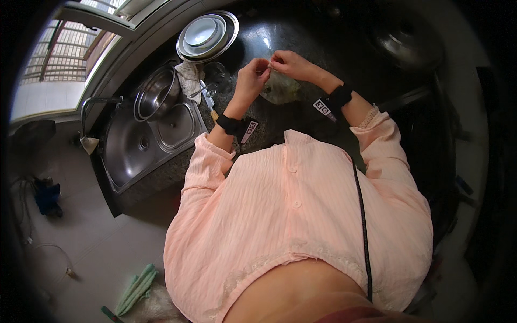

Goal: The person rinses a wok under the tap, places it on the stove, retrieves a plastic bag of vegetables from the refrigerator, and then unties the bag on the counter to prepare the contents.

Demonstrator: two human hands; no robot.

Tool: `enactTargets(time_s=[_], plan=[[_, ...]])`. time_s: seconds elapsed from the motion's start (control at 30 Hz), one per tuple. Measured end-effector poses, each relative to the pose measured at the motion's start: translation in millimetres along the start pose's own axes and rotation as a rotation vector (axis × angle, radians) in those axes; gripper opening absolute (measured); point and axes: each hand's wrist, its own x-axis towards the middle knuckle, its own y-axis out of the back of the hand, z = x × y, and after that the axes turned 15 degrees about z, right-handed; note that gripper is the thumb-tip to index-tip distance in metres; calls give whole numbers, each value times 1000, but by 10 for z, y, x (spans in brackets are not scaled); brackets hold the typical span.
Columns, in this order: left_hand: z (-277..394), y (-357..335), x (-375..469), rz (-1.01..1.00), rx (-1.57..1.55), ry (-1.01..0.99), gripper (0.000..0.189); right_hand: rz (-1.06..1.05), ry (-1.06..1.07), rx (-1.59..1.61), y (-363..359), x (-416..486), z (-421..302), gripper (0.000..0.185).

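Both hands meet above a clear plastic bag (280, 88) that lies on the dark stone counter (262, 129) with something pale green and yellowish inside. The thumb and fingers of my left hand (255, 76) pinch the bag's gathered top. From the right, my right hand (293, 64) pinches the same top, its fingertips close to those of my left. Left of my left hand lie a knife (209, 101) with a light wooden handle, a clear transparent item (216, 74) that I cannot identify, and a whitish cloth (189, 80).
Stacked bowls (200, 33) stand in a metal basin (232, 26) at the back. A steel sink (129, 149) with a faucet (87, 109) and metal bowls (157, 95) is at the left. A lidded pan (406, 44) sits back right.
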Motion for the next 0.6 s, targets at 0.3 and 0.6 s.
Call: enactTargets(time_s=[0.3, 0.6], plan=[[-141, -258, -26, 73, -81, 257, 20, 271, 104, -185, -110, -98, 120, 18], [5, -288, 140, -148, -185, 209, 20, 425, 207, -216, 27, -238, 158, 15]])
